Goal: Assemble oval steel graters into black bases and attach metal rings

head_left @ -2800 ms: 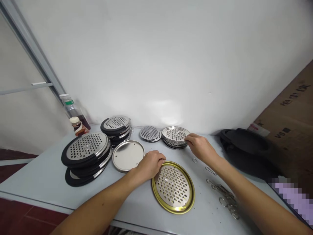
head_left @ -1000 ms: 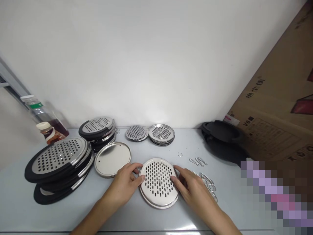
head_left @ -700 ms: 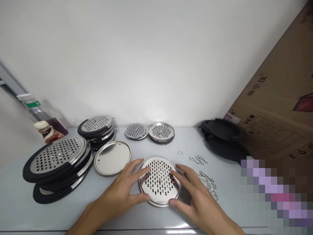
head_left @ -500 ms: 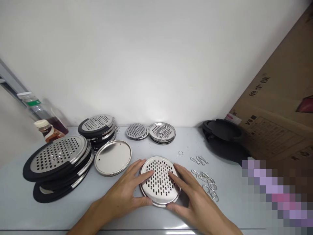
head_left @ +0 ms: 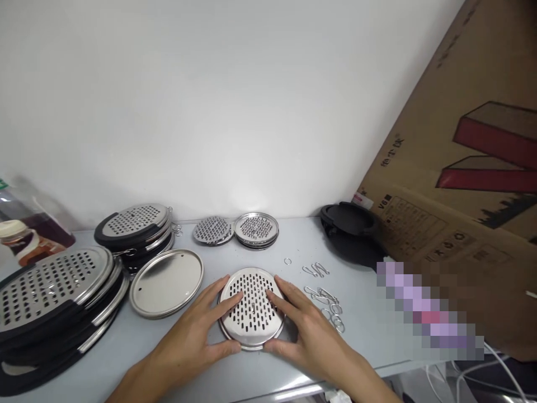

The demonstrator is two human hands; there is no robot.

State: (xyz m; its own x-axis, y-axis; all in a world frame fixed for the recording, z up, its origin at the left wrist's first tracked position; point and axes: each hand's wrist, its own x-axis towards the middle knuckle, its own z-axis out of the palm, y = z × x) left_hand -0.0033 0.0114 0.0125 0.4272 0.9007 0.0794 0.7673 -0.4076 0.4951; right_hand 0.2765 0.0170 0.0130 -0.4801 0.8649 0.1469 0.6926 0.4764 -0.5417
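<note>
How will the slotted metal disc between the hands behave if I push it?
The slotted metal disc is probably stiff, given its bare metal face. It would likely slide rather than roll, since it lies flat over the smooth-looking table. Layers may slip apart: a second rim seems to show underneath.

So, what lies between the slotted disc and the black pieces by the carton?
In the head view, metal clips and a small ring lie between the slotted disc and the black pieces, with the right hand at the disc's edge.
</note>
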